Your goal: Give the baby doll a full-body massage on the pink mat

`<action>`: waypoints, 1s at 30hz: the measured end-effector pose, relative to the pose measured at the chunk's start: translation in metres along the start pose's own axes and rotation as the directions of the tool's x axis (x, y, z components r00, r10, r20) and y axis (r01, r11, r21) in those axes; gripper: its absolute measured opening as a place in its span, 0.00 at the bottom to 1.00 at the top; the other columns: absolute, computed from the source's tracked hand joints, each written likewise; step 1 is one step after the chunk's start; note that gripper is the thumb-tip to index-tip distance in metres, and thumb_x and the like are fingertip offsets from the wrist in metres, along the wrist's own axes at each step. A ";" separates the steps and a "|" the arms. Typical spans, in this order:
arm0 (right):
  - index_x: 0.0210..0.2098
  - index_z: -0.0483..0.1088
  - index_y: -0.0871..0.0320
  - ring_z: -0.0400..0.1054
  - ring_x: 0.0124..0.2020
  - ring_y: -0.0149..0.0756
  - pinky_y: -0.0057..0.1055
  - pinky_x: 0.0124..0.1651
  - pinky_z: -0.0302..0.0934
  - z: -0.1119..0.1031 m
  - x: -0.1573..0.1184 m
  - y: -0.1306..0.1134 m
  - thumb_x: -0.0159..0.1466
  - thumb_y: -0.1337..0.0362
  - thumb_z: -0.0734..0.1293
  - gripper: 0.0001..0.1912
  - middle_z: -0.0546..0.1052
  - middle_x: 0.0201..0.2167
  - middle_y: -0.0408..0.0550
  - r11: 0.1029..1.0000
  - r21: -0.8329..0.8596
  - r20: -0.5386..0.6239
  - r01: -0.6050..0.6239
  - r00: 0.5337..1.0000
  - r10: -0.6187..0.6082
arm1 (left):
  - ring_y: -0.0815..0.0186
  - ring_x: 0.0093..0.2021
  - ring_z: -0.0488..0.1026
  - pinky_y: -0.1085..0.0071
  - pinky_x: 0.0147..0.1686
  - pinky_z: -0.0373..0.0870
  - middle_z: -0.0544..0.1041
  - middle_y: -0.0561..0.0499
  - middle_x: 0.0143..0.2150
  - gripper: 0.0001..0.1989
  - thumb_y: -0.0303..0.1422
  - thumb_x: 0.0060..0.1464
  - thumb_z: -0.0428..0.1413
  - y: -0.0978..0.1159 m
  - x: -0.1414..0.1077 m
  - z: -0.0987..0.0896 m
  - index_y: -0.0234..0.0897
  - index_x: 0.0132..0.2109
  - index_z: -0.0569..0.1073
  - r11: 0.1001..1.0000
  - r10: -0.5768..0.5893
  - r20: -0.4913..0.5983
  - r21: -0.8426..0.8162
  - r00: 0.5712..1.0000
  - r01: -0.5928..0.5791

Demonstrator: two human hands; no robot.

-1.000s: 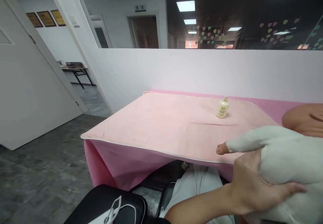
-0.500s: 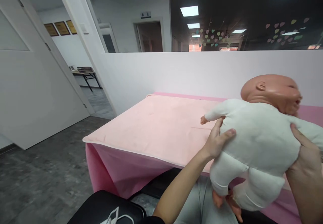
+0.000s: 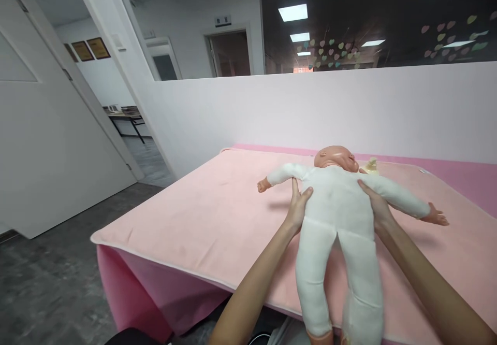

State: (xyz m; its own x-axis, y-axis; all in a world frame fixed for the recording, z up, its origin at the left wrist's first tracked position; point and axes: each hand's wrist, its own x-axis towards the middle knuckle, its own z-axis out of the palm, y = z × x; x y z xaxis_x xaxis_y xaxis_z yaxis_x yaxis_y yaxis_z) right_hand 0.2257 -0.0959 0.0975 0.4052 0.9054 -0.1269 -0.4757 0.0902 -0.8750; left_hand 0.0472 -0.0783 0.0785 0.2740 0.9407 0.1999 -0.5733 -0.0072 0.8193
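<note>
A baby doll [image 3: 337, 200] with a white cloth body and tan plastic head, hands and feet is held over the pink-covered table [image 3: 194, 205]. Its back faces me, its head is turned to the right, and its arms spread to both sides. My left hand [image 3: 298, 207] grips the left side of its torso under the arm, thumb on the back. On the other side my right hand [image 3: 377, 205] holds the torso below the doll's right-hand arm. The fingers under the doll are hidden. Its legs hang toward me at the table's near edge.
A small yellowish object [image 3: 371, 166] lies past the doll's head. Behind the table runs a white wall [image 3: 233, 109] with a window above. A white door [image 3: 58, 127] stands at the left, and part of a black seat [image 3: 134, 337] shows below.
Both hands have carried the doll forward and left, away from my body and lower over the table. Its legs now stretch out straight, and the yellowish object has come into view.
</note>
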 end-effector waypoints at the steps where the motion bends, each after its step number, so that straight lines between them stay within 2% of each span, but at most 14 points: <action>1: 0.34 0.74 0.60 0.75 0.30 0.36 0.28 0.34 0.72 0.000 0.007 0.006 0.56 0.65 0.67 0.06 0.79 0.30 0.47 0.998 0.024 0.038 -0.062 0.997 0.061 | 0.62 0.54 0.70 0.63 0.57 0.63 0.69 0.47 0.58 0.48 0.39 0.52 0.59 -0.002 0.003 -0.005 0.48 0.68 0.35 1.000 0.004 -0.003 0.020 1.000 -0.004; 3: 0.35 0.73 0.59 0.75 0.30 0.35 0.27 0.35 0.72 0.000 0.022 0.017 0.58 0.65 0.67 0.06 0.79 0.30 0.46 0.990 0.030 0.088 -0.137 0.987 0.133 | 0.62 0.56 0.69 0.64 0.57 0.63 0.68 0.49 0.59 0.45 0.38 0.53 0.58 -0.006 0.009 -0.015 0.50 0.68 0.38 0.998 0.012 -0.007 0.055 1.000 -0.012; 9: 0.40 0.72 0.58 0.75 0.33 0.35 0.29 0.38 0.72 -0.001 0.053 0.045 0.61 0.64 0.65 0.08 0.80 0.34 0.47 0.976 0.006 0.235 -0.218 0.949 0.211 | 0.61 0.57 0.67 0.65 0.55 0.64 0.66 0.52 0.60 0.41 0.35 0.52 0.57 -0.020 0.023 -0.038 0.53 0.67 0.44 0.989 0.066 -0.019 0.135 0.998 -0.062; 13: 0.42 0.71 0.60 0.75 0.36 0.37 0.31 0.42 0.71 -0.003 0.055 0.050 0.64 0.64 0.62 0.10 0.80 0.34 0.49 0.935 0.004 0.234 -0.355 0.909 0.344 | 0.62 0.57 0.67 0.68 0.52 0.66 0.68 0.52 0.59 0.36 0.31 0.49 0.57 -0.031 0.024 -0.047 0.50 0.63 0.54 0.983 0.081 -0.071 0.171 0.994 -0.068; 15: 0.41 0.71 0.61 0.75 0.35 0.36 0.30 0.42 0.71 -0.004 0.054 0.049 0.64 0.65 0.62 0.09 0.80 0.33 0.49 0.910 0.004 0.177 -0.415 0.896 0.407 | 0.62 0.50 0.72 0.67 0.47 0.68 0.73 0.51 0.52 0.33 0.28 0.46 0.57 -0.038 0.025 -0.051 0.47 0.59 0.57 0.984 0.040 -0.106 0.179 0.994 -0.021; 18: 0.39 0.70 0.61 0.74 0.31 0.34 0.29 0.41 0.71 -0.008 0.052 0.047 0.62 0.68 0.63 0.07 0.79 0.30 0.48 0.897 0.009 0.037 -0.442 0.897 0.441 | 0.64 0.39 0.74 0.68 0.39 0.69 0.76 0.52 0.41 0.27 0.26 0.43 0.56 -0.049 0.028 -0.058 0.42 0.52 0.61 0.978 -0.002 -0.149 0.204 0.989 0.032; 22: 0.35 0.67 0.60 0.71 0.26 0.29 0.23 0.34 0.71 -0.021 0.037 0.042 0.61 0.74 0.61 0.06 0.75 0.26 0.44 0.887 0.095 -0.110 -0.452 0.881 0.461 | 0.66 0.36 0.72 0.69 0.39 0.68 0.73 0.54 0.33 0.14 0.25 0.43 0.55 -0.059 0.031 -0.064 0.39 0.39 0.62 0.927 0.044 -0.253 0.370 0.967 0.055; 24: 0.35 0.65 0.60 0.71 0.27 0.28 0.21 0.31 0.70 -0.034 0.022 0.035 0.61 0.77 0.58 0.09 0.73 0.28 0.46 0.887 0.121 -0.185 -0.445 0.868 0.460 | 0.66 0.38 0.71 0.68 0.41 0.67 0.72 0.53 0.34 0.13 0.25 0.43 0.56 -0.058 0.028 -0.067 0.38 0.35 0.61 0.858 0.105 -0.323 0.507 0.941 0.078; 27: 0.35 0.64 0.58 0.69 0.27 0.26 0.22 0.29 0.69 -0.054 0.000 0.017 0.59 0.79 0.57 0.11 0.69 0.30 0.45 0.914 0.131 -0.342 -0.384 0.848 0.406 | 0.66 0.40 0.69 0.67 0.44 0.65 0.69 0.53 0.36 0.15 0.25 0.41 0.58 -0.046 0.018 -0.067 0.38 0.36 0.61 0.718 0.284 -0.399 0.692 0.872 0.083; 29: 0.34 0.64 0.56 0.67 0.27 0.24 0.23 0.30 0.69 -0.058 -0.008 0.003 0.57 0.80 0.56 0.14 0.67 0.31 0.43 0.950 0.166 -0.413 -0.264 0.856 0.310 | 0.66 0.39 0.68 0.68 0.42 0.65 0.68 0.54 0.36 0.13 0.24 0.43 0.56 -0.033 0.013 -0.063 0.39 0.36 0.61 0.637 0.411 -0.359 0.771 0.838 0.019; 30: 0.35 0.64 0.55 0.67 0.27 0.23 0.23 0.32 0.69 -0.055 -0.007 -0.003 0.56 0.80 0.56 0.15 0.67 0.32 0.42 0.965 0.186 -0.415 -0.187 0.875 0.249 | 0.67 0.38 0.67 0.69 0.41 0.65 0.67 0.54 0.35 0.11 0.24 0.44 0.54 -0.027 0.014 -0.058 0.40 0.35 0.62 0.604 0.459 -0.314 0.796 0.831 -0.033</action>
State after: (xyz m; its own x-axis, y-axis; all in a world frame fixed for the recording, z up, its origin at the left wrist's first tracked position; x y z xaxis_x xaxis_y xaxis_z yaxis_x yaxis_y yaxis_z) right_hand 0.2668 -0.1254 0.0750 0.5603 0.6422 -0.5232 -0.6796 -0.0047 -0.7335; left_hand 0.0218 -0.0456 0.0283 -0.2782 0.8848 0.3739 0.2594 -0.3056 0.9162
